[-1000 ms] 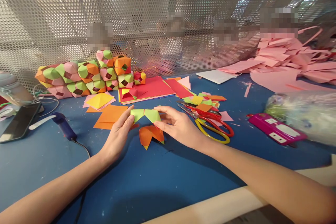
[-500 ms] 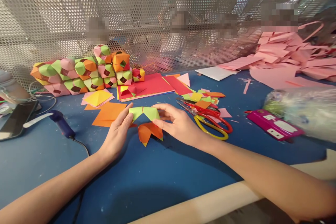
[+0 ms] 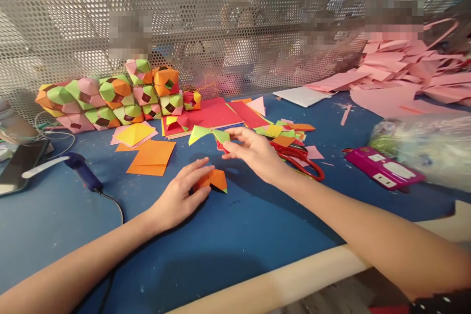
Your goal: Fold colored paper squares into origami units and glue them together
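Note:
My right hand (image 3: 253, 152) is closed in a pinch on one end of a green folded paper piece (image 3: 222, 136), held above the table. The piece's other end arches out to the left, and a bit of red shows by my fingertips. Lower and to the left, my left hand (image 3: 184, 194) has its fingers and thumb around the left part of an orange folded paper piece (image 3: 220, 179) lying on the blue table. Part of that orange piece is hidden beneath the fingers; its right flap has a green tip.
Joined paper balls (image 3: 121, 100) stand along the perforated metal screen. Red sheets (image 3: 209, 117), orange squares (image 3: 151, 157) and scissors (image 3: 309, 167) lie near my hands. A corded blue tool (image 3: 83, 171) is at left; a magenta device (image 3: 382, 168) and pink strips (image 3: 401, 76) are at right.
My left hand has let go of the green piece and moved down to the orange one. My right hand has lifted the green piece slightly away, tilting it.

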`<state>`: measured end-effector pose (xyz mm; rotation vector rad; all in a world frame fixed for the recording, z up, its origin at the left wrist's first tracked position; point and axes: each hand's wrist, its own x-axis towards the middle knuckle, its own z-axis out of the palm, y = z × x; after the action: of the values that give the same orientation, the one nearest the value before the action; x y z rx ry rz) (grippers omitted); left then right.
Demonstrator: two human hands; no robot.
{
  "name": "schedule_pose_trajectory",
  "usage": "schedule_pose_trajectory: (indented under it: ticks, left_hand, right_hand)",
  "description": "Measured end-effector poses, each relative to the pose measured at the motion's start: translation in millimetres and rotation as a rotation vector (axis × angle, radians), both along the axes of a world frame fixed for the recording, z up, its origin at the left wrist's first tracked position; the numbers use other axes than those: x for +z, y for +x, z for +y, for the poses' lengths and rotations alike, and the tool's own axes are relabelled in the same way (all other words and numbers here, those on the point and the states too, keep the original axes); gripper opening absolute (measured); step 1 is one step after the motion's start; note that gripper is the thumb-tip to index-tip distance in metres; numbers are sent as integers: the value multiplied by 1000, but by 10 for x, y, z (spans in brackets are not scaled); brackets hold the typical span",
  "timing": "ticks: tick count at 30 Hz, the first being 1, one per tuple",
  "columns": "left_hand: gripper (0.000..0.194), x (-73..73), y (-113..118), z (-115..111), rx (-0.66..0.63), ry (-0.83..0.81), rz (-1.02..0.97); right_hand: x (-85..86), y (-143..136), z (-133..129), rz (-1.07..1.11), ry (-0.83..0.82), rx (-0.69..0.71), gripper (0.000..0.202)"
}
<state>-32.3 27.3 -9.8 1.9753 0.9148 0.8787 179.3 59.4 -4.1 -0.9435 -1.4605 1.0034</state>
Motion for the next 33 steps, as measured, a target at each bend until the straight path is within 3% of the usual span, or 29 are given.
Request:
schedule_pose_trajectory:
  ticks: [4,12,16,19,22,28,30,33]
  left_hand:
    - [35,-58,-14,0,-79,176,130]
    - [21,-44,-54,65,172,158,88]
    - [23,-10,-82,102,274,266,239]
    - [26,62,-116,132,308,251,288]
    - [26,173,-172,179,279,194,251]
    - [56,312,-335,313,-31,-12,206]
    - [58,308,-374,346,-90,-34,219]
    - [53,290,-394,371,-167,13,330]
  right_hand:
    - [-50,16,30,-117,60,-28,29]
    - [-250,147,209,-630,402,-301,30]
    - [-236,165,178,-1011,361,-404,34]
    - [-168,192,157,-1120,329,-435,43]
    - [-130,261,217,-1033,360,-334,41]
    - [-207,330,404,-953,306,82,70]
    - [-222,318,432,-964,280,144,73]
    - [-205,313,423,-972,289,133,66]
